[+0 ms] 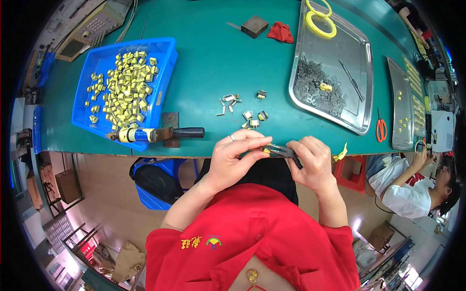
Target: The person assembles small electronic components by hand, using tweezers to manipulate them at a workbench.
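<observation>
My left hand (236, 159), with a ring on one finger, pinches a small part wrapped in yellow (266, 151) between thumb and fingertips. In my right hand (313, 161) is a dark tool that looks like pliers (281, 151); its jaws reach to the small part at my left fingertips. Both hands are at the table's near edge. Just beyond them on the green table lie several small yellow-and-metal coil parts (255, 124) and a little pile of shiny metal pieces (230, 103). My fingers partly hide the held part.
A blue bin (165, 82) of yellow coil parts stands left, behind a black-handled lever tool (189, 132). Right are a metal tray (357, 43) of dark pieces, orange-handled scissors (381, 128) and another tray (398, 77). A metal block (255, 26) lies far back. A person (407, 189) works at right.
</observation>
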A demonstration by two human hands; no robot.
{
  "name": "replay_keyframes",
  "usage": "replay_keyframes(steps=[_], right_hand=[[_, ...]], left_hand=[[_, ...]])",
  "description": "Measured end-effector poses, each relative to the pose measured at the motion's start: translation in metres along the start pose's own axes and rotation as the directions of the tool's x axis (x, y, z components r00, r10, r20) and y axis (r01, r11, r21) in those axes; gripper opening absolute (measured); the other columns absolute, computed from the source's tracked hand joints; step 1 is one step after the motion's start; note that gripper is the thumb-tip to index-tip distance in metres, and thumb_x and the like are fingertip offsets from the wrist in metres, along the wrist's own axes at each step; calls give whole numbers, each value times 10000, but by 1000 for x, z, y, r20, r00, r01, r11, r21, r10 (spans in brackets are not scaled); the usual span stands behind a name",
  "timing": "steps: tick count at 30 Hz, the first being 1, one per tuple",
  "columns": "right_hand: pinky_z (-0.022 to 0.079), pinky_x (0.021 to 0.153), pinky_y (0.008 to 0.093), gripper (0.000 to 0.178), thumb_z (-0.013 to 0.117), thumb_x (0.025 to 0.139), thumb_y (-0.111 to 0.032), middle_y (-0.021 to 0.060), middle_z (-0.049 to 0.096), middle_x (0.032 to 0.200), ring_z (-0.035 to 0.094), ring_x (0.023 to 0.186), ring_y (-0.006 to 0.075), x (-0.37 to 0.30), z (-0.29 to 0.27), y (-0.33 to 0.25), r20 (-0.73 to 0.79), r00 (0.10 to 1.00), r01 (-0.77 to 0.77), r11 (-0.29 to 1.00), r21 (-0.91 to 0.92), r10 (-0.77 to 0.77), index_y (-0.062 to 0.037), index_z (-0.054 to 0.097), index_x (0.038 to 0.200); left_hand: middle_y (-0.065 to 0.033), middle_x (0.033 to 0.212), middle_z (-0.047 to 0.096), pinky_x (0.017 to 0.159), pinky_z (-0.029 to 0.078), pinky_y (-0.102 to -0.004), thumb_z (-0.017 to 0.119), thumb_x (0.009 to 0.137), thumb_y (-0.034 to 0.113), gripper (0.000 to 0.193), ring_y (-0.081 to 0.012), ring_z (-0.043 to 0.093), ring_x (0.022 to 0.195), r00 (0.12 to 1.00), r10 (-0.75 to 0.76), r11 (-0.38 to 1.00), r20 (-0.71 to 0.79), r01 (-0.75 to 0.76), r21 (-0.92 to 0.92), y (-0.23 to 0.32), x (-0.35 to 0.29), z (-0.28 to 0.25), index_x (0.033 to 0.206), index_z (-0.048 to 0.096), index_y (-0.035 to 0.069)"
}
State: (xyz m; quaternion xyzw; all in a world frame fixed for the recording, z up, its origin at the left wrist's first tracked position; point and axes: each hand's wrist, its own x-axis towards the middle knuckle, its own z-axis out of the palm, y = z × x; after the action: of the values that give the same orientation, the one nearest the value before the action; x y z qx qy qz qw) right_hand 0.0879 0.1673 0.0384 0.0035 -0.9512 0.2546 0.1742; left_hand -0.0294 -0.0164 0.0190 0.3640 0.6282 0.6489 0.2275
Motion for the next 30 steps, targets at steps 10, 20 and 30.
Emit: replay_keyframes(steps=[10,20,30], right_hand=[[399,482,298,219,693,721,14,83,574,697,524,568,197,0,-4,-8,85,979,-201,926,321,183,-7,644,934],[408,521,335,208,711,696,-2,81,548,683,515,571,242,0,-12,-12,13,992,-126,985,114,125,-24,622,883],[398,509,357,222,724,660,-13,82,506,640,510,558,259,0,-15,-6,53,996,-72,994,85,68,-35,611,849]], left_hand=[[-136,1108,587,842,562,-294,616,831,-116,295,-213,658,949,959,-282,781,18,241,-576,-6,-4,10,1123,611,-75],[-140,1112,598,851,557,-306,611,847,-90,280,-211,651,956,948,-316,773,29,275,-571,-4,-4,13,1127,606,-72],[-142,1087,597,848,560,-282,626,817,-132,254,-201,643,972,986,-169,923,6,161,-349,3,-6,8,1067,638,-88]])
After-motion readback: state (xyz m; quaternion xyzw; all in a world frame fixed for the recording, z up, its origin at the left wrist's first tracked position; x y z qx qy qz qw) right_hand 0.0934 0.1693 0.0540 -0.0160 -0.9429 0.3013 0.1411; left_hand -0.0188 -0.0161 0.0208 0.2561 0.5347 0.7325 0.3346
